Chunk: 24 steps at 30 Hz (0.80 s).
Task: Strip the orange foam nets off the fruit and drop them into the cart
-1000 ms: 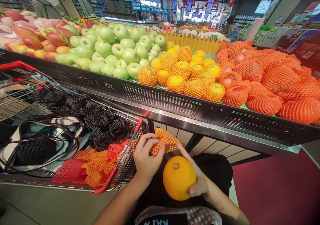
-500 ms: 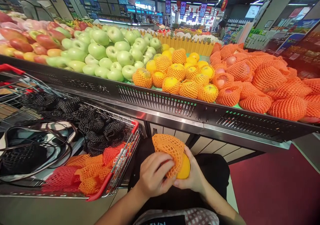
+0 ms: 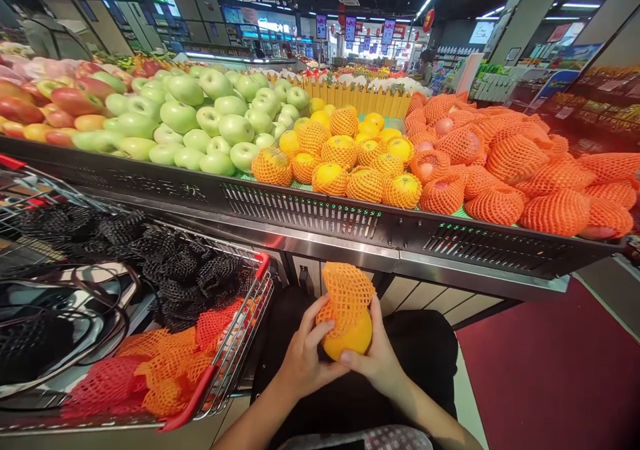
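An orange (image 3: 350,340) sits between both my hands, low in the middle of the head view. An orange foam net sleeve (image 3: 346,297) covers its upper half and sticks up above it; the bottom of the fruit is bare. My left hand (image 3: 305,353) grips the fruit and net from the left, fingers on the mesh. My right hand (image 3: 379,357) cups the fruit from the right and below.
A red-rimmed wire shopping cart (image 3: 235,350) at my left holds black nets (image 3: 170,270) and orange and red nets (image 3: 160,370). Ahead, a dark display shelf (image 3: 320,213) carries green apples (image 3: 200,123), netted oranges (image 3: 350,163) and larger netted fruit (image 3: 525,170). Red floor (image 3: 550,370) lies right.
A second ago the net was loose in my left hand above the bare orange. Both hands have since pulled it over the fruit's top, and the view has tilted up slightly.
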### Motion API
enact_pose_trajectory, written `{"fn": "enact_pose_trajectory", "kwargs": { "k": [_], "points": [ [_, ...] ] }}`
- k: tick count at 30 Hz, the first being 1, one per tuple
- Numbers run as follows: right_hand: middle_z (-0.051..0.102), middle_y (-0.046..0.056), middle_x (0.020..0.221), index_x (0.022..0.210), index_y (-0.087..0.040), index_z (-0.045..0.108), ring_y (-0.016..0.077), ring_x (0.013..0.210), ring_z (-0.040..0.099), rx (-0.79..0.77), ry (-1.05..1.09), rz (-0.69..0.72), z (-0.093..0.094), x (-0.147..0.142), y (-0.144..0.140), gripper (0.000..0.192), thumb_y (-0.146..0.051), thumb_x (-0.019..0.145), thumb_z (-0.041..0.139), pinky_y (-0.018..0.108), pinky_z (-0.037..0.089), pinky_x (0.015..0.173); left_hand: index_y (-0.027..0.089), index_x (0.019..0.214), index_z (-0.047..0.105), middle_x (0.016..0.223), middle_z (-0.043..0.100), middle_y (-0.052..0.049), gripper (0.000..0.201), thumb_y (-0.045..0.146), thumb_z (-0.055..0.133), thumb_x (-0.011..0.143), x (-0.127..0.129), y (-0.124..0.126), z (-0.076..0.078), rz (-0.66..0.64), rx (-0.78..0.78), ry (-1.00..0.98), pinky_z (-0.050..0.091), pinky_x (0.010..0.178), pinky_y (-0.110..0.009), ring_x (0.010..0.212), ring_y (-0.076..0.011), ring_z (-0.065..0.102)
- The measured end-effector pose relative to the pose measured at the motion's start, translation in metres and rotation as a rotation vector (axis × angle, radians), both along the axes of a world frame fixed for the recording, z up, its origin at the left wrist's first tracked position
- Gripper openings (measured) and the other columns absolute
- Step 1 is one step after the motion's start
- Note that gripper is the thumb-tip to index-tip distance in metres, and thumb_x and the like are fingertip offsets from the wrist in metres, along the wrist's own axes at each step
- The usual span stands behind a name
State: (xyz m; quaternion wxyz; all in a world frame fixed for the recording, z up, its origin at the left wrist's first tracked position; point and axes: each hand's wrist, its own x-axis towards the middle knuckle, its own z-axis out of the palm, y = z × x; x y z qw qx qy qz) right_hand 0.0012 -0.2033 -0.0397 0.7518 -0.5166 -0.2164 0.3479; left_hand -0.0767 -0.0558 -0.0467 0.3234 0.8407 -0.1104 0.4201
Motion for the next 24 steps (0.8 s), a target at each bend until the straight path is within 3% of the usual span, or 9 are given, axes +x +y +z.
{"fn": "enact_pose_trajectory", "kwargs": {
  "k": [2, 5, 7, 9, 11, 14, 16, 19, 24],
  "points": [
    [0.032, 0.016, 0.162, 0.160, -0.028, 0.004, 0.0299, 0.145, 0.042, -0.040, -0.137, 0.001, -0.003, 0.004, -0.006, 0.116, -0.058, 0.076, 0.078, 0.051, 0.037, 0.119, 0.019, 0.139, 0.035, 0.143, 0.042, -0.022, 0.084, 0.023, 0.083, 0.070, 0.003, 0.001, -0.004, 0.034, -0.086, -0.060, 0.053, 0.100, -0.041, 0.135, -0.0288, 0.048],
    [0.028, 0.005, 0.165, 0.149, -0.038, 0.043, 0.0269, 0.149, 0.034, -0.037, -0.405, -0.124, 0.003, 0.013, -0.011, 0.058, -0.051, 0.095, 0.058, 0.048, 0.041, 0.117, 0.020, 0.140, 0.034, 0.142, 0.043, -0.019, 0.091, 0.021, 0.082, 0.063, 0.005, 0.001, -0.004, 0.020, -0.319, -0.081, 0.046, 0.108, -0.042, 0.134, -0.0289, 0.048],
    [0.029, 0.001, 0.165, 0.133, -0.040, 0.062, 0.0250, 0.145, 0.041, -0.039, -0.547, -0.260, 0.015, 0.021, -0.008, 0.034, -0.041, 0.100, 0.051, 0.045, 0.045, 0.113, 0.021, 0.140, 0.033, 0.143, 0.042, -0.017, 0.089, 0.023, 0.079, 0.064, 0.005, -0.001, -0.003, -0.034, -0.419, -0.059, 0.043, 0.111, -0.038, 0.136, -0.0271, 0.047],
    [0.044, 0.004, 0.157, 0.115, -0.035, 0.073, 0.0234, 0.133, 0.054, -0.052, -0.654, -0.360, 0.028, 0.028, 0.000, 0.026, -0.032, 0.100, 0.053, 0.041, 0.049, 0.109, 0.023, 0.141, 0.033, 0.143, 0.042, -0.015, 0.090, 0.023, 0.079, 0.063, 0.004, -0.002, -0.006, -0.076, -0.476, -0.019, 0.040, 0.112, -0.035, 0.136, -0.0262, 0.047],
    [0.070, 0.007, 0.128, 0.098, -0.029, 0.078, 0.0202, 0.111, 0.069, -0.056, -0.712, -0.472, 0.037, 0.035, 0.011, 0.018, -0.024, 0.095, 0.061, 0.035, 0.056, 0.096, 0.026, 0.142, 0.034, 0.140, 0.045, -0.012, 0.091, 0.026, 0.080, 0.063, 0.002, -0.004, -0.013, -0.139, -0.604, 0.069, 0.042, 0.110, -0.034, 0.133, -0.0258, 0.050],
    [0.078, 0.005, 0.088, 0.082, -0.023, 0.076, 0.0180, 0.082, 0.074, -0.074, -0.776, -0.691, 0.037, 0.048, 0.025, 0.010, -0.016, 0.085, 0.071, 0.029, 0.060, 0.076, 0.028, 0.145, 0.035, 0.141, 0.047, -0.011, 0.093, 0.044, 0.081, 0.066, 0.000, -0.005, -0.024, -0.327, -0.984, 0.246, 0.047, 0.105, -0.037, 0.129, -0.0292, 0.053],
    [0.077, 0.005, 0.086, 0.081, -0.021, 0.074, 0.0190, 0.080, 0.072, -0.107, -0.860, -0.804, 0.034, 0.057, 0.028, 0.008, -0.013, 0.083, 0.071, 0.032, 0.060, 0.074, 0.029, 0.150, 0.032, 0.150, 0.043, -0.012, 0.100, 0.054, 0.080, 0.066, 0.000, -0.006, -0.028, -0.437, -1.226, 0.335, 0.047, 0.105, -0.041, 0.134, -0.0337, 0.049],
    [0.076, 0.007, 0.091, 0.087, -0.019, 0.072, 0.0209, 0.085, 0.070, -0.166, -1.052, -0.878, 0.031, 0.070, 0.024, 0.010, -0.011, 0.085, 0.066, 0.036, 0.059, 0.076, 0.031, 0.156, 0.022, 0.157, 0.040, -0.011, 0.106, 0.056, 0.076, 0.068, -0.003, -0.004, -0.030, -0.545, -1.426, 0.378, 0.042, 0.111, -0.046, 0.140, -0.0365, 0.043],
    [0.073, 0.013, 0.118, 0.107, -0.019, 0.066, 0.0246, 0.105, 0.065, -0.281, -1.308, -0.789, 0.029, 0.076, 0.015, 0.026, -0.007, 0.089, 0.054, 0.043, 0.056, 0.089, 0.028, 0.150, 0.033, 0.158, 0.039, -0.015, 0.093, 0.064, 0.065, 0.071, -0.013, 0.003, -0.025, -0.676, -1.471, 0.395, 0.056, 0.091, -0.051, 0.122, -0.0394, 0.060]
  ]
}}
